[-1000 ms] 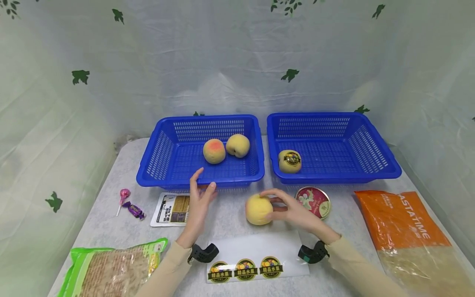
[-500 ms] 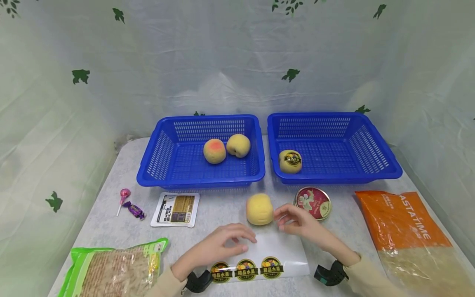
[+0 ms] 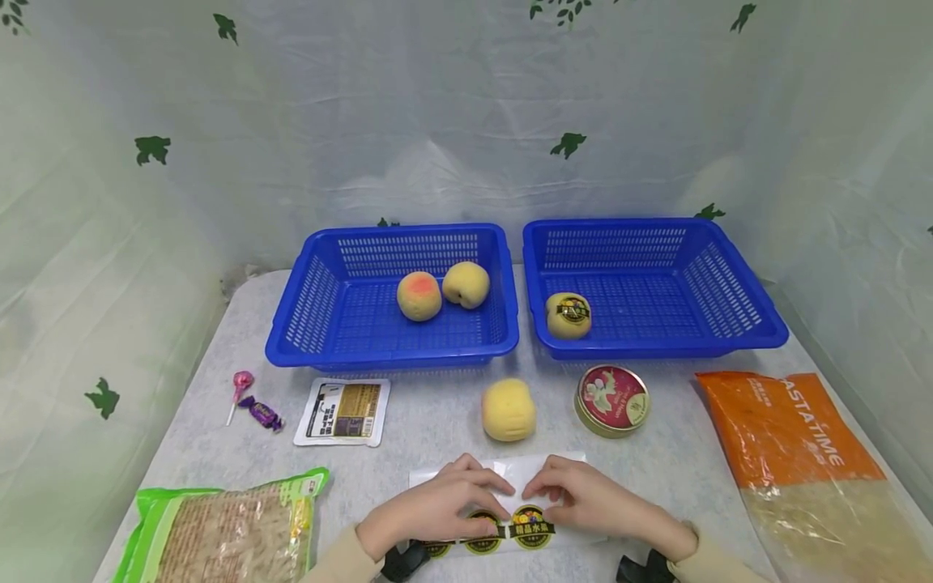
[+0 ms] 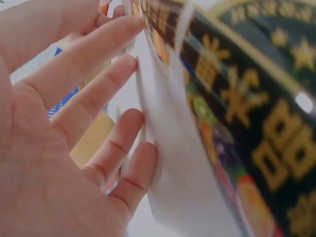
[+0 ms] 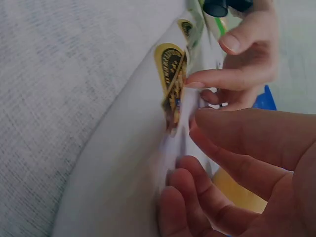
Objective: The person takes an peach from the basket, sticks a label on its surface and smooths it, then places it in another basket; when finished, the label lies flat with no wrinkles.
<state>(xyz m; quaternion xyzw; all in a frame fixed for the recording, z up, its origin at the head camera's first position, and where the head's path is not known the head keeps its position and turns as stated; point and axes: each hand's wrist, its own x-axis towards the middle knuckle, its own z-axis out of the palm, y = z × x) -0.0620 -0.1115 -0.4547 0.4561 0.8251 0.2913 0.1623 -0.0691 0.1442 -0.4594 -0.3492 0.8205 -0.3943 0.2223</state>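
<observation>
A white sticker sheet (image 3: 503, 467) with several round fruit-label stickers (image 3: 532, 526) lies flat before me. My left hand (image 3: 453, 498) rests on the sheet, fingers relaxed and tips touching its surface. From the other side, my right hand (image 3: 583, 495) has its thumb and index fingertip close together beside the rightmost sticker. Nothing plainly shows between them; the other fingertips (image 5: 173, 207) rest on the sheet. Just beyond the sheet stands a yellow peach (image 3: 509, 410). Two more peaches (image 3: 419, 296) sit in the left blue basket (image 3: 394, 356). One peach wearing a label (image 3: 568, 316) is in the right blue basket (image 3: 663, 350).
A round red tin (image 3: 612, 399) stands right of the loose peach. An orange-topped bag (image 3: 794, 437) lies at far right. To the left are a white pouch (image 3: 342, 411), a lollipop (image 3: 242, 380), a purple-wrapped candy (image 3: 262, 413) and a green-edged bag (image 3: 226, 526).
My right hand has let go of the peach and come down to the sheet. My left hand has moved from near the left basket's rim onto the sheet.
</observation>
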